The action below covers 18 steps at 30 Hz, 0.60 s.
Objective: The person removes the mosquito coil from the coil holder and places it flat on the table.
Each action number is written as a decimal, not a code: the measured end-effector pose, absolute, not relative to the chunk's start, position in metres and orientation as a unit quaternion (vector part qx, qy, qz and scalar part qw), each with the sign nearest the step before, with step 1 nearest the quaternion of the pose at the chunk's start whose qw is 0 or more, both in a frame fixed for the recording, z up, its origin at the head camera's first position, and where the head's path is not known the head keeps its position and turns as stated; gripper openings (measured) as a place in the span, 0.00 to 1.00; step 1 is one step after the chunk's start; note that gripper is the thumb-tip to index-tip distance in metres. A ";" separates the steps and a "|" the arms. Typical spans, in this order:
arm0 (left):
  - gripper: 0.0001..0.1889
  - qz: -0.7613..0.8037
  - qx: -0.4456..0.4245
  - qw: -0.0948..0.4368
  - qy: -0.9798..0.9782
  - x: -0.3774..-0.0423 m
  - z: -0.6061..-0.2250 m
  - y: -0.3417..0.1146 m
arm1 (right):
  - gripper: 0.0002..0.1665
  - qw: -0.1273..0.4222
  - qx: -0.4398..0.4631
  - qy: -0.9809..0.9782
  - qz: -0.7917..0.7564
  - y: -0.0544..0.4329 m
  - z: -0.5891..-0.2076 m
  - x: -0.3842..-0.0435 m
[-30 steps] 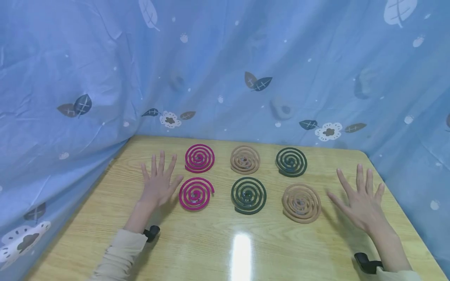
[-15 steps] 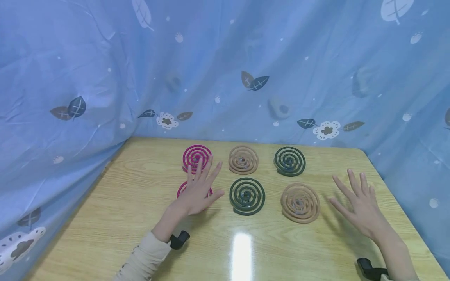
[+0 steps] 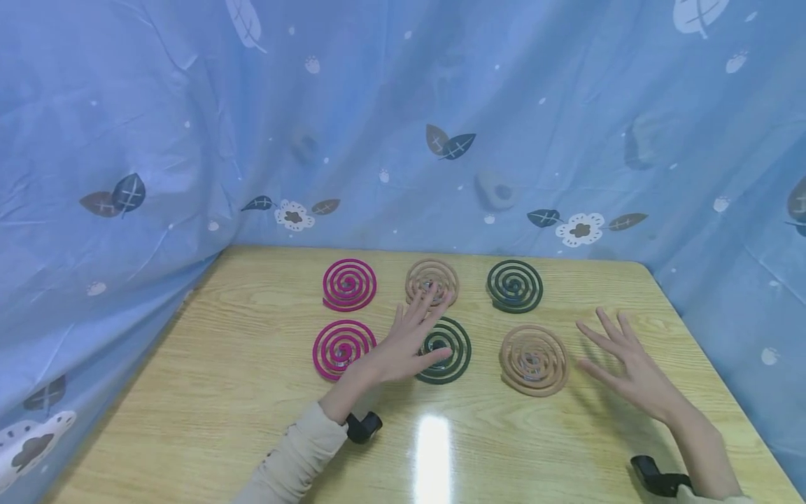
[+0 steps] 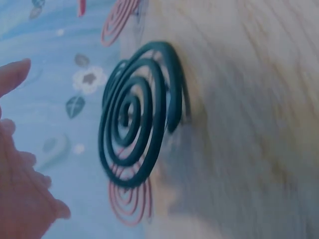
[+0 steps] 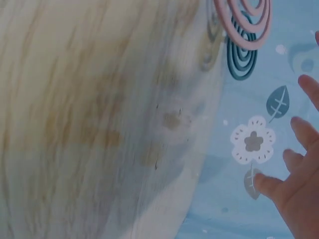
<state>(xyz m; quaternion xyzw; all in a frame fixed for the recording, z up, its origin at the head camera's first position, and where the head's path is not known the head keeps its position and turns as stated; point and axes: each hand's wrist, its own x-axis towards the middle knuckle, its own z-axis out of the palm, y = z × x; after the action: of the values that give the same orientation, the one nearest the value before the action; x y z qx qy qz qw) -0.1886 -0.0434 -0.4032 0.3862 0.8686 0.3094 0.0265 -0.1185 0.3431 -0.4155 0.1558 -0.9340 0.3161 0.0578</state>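
Spiral mosquito coils stand in two rows of three on the wooden table. My left hand (image 3: 399, 348), fingers spread, hovers above the table and partly covers the front green coil (image 3: 462, 350). Its fingertips overlap the back tan coil (image 3: 432, 264) in the head view, and it holds nothing. In the left wrist view the green coil (image 4: 158, 109) looks raised off the tabletop, apart from the hand. My right hand (image 3: 636, 371), fingers apart and holding nothing, is just right of the front tan coil (image 3: 535, 337). That tan coil (image 5: 239, 30) shows at the top of the right wrist view.
Two magenta coils, one at the back (image 3: 349, 263) and one in front (image 3: 334, 325), stand on the left. A back green coil (image 3: 515, 285) is at the right. A blue patterned cloth (image 3: 378, 105) hangs behind the wooden table (image 3: 220, 392). Both wrists wear black camera mounts.
My left hand has moved right, from beside the magenta coils, across the front one, to the front green coil. The right hand has shifted slightly left and turned inward. The coils stay in place.
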 end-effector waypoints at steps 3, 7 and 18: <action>0.42 0.337 0.408 0.028 0.848 -0.192 -0.407 -0.034 | 0.35 0.044 0.159 -0.924 0.345 0.342 -0.414 -0.119; 0.38 0.382 0.430 0.037 0.817 -0.196 -0.412 -0.023 | 0.33 0.028 0.161 -0.913 0.374 0.343 -0.409 -0.119; 0.33 0.516 0.414 0.112 0.741 -0.192 -0.415 0.003 | 0.26 -0.050 0.191 -0.869 0.453 0.352 -0.409 -0.121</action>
<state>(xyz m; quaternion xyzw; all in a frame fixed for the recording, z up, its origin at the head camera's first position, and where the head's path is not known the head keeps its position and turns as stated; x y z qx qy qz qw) -0.1918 0.0034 -0.4153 0.4140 0.7412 0.5164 0.1117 -0.1206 0.3523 -0.4088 0.1912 -0.8694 0.4528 -0.0500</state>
